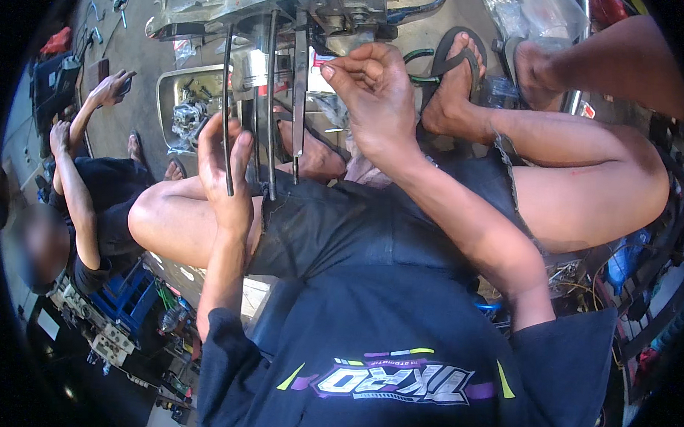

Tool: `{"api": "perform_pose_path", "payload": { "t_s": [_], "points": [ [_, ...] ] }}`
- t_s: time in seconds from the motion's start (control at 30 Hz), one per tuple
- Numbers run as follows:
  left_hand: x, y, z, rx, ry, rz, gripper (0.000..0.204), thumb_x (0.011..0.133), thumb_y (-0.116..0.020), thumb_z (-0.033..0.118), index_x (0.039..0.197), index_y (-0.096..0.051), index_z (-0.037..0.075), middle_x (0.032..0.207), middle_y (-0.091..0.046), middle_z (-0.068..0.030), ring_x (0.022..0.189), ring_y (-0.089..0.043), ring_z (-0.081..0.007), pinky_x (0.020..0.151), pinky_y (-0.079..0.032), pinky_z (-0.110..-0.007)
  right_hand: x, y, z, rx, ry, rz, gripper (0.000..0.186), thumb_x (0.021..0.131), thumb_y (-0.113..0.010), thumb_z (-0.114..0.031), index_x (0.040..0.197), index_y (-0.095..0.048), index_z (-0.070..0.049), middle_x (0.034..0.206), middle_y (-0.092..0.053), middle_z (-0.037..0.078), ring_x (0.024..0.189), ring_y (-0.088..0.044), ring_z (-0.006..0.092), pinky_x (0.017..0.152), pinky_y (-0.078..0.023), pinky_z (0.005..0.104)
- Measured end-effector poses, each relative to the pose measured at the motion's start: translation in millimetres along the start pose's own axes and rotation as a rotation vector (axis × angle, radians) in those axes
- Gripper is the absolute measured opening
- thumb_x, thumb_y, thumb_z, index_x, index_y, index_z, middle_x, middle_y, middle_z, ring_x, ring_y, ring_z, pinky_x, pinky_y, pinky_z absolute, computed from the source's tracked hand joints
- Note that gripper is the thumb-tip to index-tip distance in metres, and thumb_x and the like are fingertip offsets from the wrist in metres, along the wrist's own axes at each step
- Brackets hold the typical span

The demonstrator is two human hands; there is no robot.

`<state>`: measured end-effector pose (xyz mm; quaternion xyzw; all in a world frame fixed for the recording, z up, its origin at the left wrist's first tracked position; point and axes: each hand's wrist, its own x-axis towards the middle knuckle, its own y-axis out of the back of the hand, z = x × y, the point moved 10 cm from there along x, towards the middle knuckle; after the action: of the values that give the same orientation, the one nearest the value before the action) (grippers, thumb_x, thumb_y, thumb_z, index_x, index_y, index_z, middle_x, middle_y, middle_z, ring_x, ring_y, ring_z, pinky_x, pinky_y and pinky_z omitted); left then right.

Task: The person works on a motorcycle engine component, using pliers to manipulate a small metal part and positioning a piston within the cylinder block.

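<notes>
An engine block [266, 6] of grey metal lies across the top of the view. Long dark studs [270, 136] stick out from it toward my lap. Among them a shiny piston [255, 66] shows, with grooves around its edge. My left hand [228, 176] is beside the left stud, below the piston, its thumb and fingers apart and the stud crossing in front. To the right of the studs, my right hand [380, 102] is raised, thumb and forefinger pinched together. Whatever is between those fingertips is too small to make out. A flat dark strip [299, 99] runs along the right-hand stud.
A metal tray [165, 109] with small engine parts stands left of the studs. At the far left another person [94, 197] sits with arms raised. Someone's sandalled foot [534, 73] is at the upper right, near clear plastic bags [548, 17].
</notes>
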<state>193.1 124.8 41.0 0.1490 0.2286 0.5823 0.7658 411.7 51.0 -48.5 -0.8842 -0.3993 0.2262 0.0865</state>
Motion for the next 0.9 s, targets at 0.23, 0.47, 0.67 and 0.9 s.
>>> {"api": "perform_pose_path", "payload": {
  "t_s": [0.23,0.47,0.67,0.9],
  "points": [
    [24.8,-17.9,-2.5,0.069,-0.144,-0.146,0.044,0.090,-0.072,0.013,0.128,-0.054,0.001,0.120,-0.057,-0.0088,0.109,-0.055,-0.0195,0.097,-0.044,-0.034,12.8,-15.7,-0.2,0.159,-0.020,-0.061,0.034,0.092,-0.069,0.001,0.120,-0.049,0.002,0.107,-0.066,0.011,0.100,-0.063,0.0137,0.089,-0.052,0.0246],
    [35.3,-27.3,11.1,0.106,-0.188,-0.134,0.061,0.087,-0.075,0.026,0.136,-0.051,0.000,0.128,-0.052,-0.0135,0.116,-0.054,-0.0249,0.100,-0.043,-0.038,13.3,-25.6,3.2,0.136,-0.065,-0.165,0.026,0.097,-0.062,-0.001,0.121,-0.055,0.002,0.109,-0.065,0.007,0.101,-0.062,0.0106,0.089,-0.051,0.0234],
    [41.0,-35.3,28.1,0.259,-0.349,-0.150,0.075,0.082,-0.079,0.037,0.140,-0.049,-0.001,0.136,-0.050,-0.0179,0.126,-0.050,-0.0303,0.107,-0.040,-0.041,11.3,-28.2,11.7,-0.081,-0.001,-0.223,0.023,0.100,-0.057,-0.003,0.123,-0.057,0.002,0.107,-0.065,0.003,0.097,-0.061,0.0082,0.085,-0.049,0.0217],
    [53.3,-50.9,39.9,0.180,-0.396,-0.232,0.078,0.079,-0.080,0.039,0.140,-0.051,-0.001,0.137,-0.054,-0.0170,0.130,-0.049,-0.0303,0.111,-0.037,-0.043,9.4,-29.3,-3.8,-0.197,0.218,-0.212,0.020,0.098,-0.057,0.003,0.118,-0.059,0.003,0.108,-0.064,0.006,0.096,-0.062,0.0092,0.085,-0.050,0.0239]
  ]
}}
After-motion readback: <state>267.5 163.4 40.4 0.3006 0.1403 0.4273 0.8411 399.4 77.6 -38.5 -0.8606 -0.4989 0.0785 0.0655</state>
